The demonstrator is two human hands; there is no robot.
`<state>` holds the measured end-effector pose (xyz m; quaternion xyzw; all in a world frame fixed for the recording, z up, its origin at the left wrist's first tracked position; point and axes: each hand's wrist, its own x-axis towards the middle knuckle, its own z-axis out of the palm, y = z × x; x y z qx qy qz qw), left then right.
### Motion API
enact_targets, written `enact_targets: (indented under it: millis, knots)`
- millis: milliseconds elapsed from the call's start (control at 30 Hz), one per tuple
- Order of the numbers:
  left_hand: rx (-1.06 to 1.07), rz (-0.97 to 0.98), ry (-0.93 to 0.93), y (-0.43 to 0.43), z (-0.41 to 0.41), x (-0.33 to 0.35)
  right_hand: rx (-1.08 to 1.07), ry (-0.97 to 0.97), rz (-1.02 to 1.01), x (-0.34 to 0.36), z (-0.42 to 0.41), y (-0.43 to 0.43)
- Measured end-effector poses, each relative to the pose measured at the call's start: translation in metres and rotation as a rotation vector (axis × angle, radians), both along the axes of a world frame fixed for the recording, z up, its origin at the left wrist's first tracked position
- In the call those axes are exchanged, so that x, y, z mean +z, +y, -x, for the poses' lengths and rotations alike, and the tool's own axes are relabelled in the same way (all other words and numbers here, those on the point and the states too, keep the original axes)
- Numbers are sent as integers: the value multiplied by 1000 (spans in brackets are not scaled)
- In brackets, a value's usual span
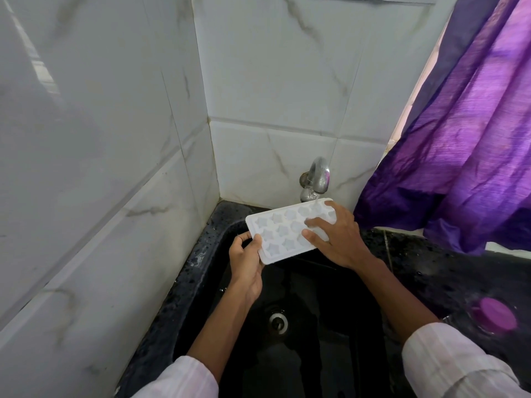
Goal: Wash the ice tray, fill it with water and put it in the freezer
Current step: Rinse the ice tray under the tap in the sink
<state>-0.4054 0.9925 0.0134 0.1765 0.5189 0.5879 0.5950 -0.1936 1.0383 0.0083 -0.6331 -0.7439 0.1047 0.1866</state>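
Fingers of my left hand (245, 261) pinch the near-left corner of the ice tray (283, 232); my right hand (334, 239) lies spread on its far cells. Long axis runs away rightward, far end under the tap (316, 179), above the sink (301, 326).

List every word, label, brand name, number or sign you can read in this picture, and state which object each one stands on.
None: no readable text shows anywhere in this view.
White plastic ice tray with star-shaped cells: no lettering visible.
Chrome wall tap: no brand mark visible.
Round purple lid on the black counter: blurred, no print can be made out.
White marbled wall tiles, purple curtain and black sink: no writing.
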Motion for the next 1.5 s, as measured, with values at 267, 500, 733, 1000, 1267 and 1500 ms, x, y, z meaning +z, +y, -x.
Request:
enact_targets:
  millis: [267, 500, 733, 1000, 1267, 1500]
  knots:
    - [3, -12, -22, 5, 1, 2, -11, -13, -41, 1, 3, 3]
    - [12, -20, -10, 12, 4, 5, -9, 85, -73, 1, 5, 3]
    - [24, -11, -21, 18, 3, 7, 10, 168, -91, -1, 1, -1]
    - [45, 18, -42, 26, 2, 9, 63, 114, -137, -4, -8, -4]
    - [46, 27, -77, 32, -1, 13, 90, 62, -164, 1, -12, 3]
    - [55, 10, -53, 37, 6, 17, 109, 30, -155, -4, -6, 6]
